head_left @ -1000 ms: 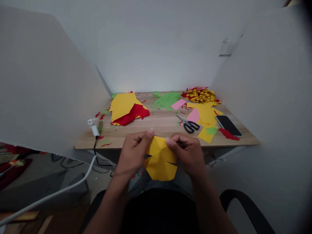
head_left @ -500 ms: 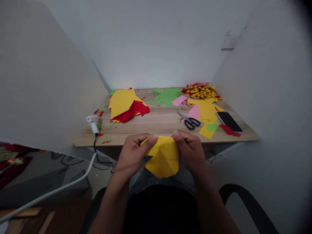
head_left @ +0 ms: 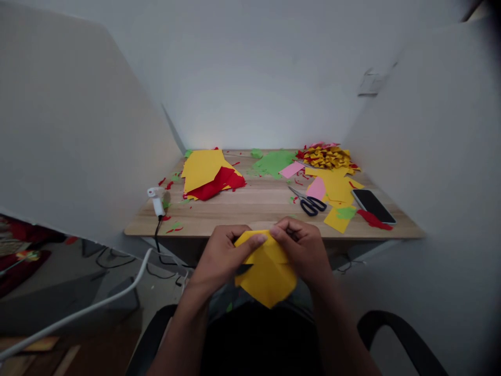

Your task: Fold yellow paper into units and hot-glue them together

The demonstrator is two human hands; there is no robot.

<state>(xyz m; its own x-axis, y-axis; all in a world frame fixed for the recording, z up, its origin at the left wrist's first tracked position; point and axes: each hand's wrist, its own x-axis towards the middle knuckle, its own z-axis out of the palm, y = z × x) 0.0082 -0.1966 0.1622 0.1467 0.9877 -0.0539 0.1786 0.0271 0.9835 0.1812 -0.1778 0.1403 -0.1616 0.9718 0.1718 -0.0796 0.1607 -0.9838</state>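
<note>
At the left of the table point(head_left: 258, 201), a white corded tool point(head_left: 157, 203) is standing near the edge. To its right and farther back, yellow sheets point(head_left: 201, 168) are lying under red paper point(head_left: 214, 186).

The left hand point(head_left: 223, 258) is gripping the far-left edge of a folded yellow paper piece point(head_left: 269, 282); its grip is closing on the paper, thumb on top, fingers mostly hidden. The piece is hanging between both hands, off the table, just nearer than the table's near edge. Its axis is running near-far, with a pointed end facing near; a dark gap is showing at its left side. The right hand point(head_left: 309, 253) is pinching the far-right part, thumb against forefinger. Neither hand is lying clearly nearer: the piece is extending right from the left grip and left from the right grip.

Farther right, scissors point(head_left: 313, 206) are lying on the table, and a phone point(head_left: 374, 206) is resting beyond them.

Compared with the frame half a second ago, the thumbs are sitting closer together, and the near edge is forming a point instead of a broad, blunt outline.
</note>
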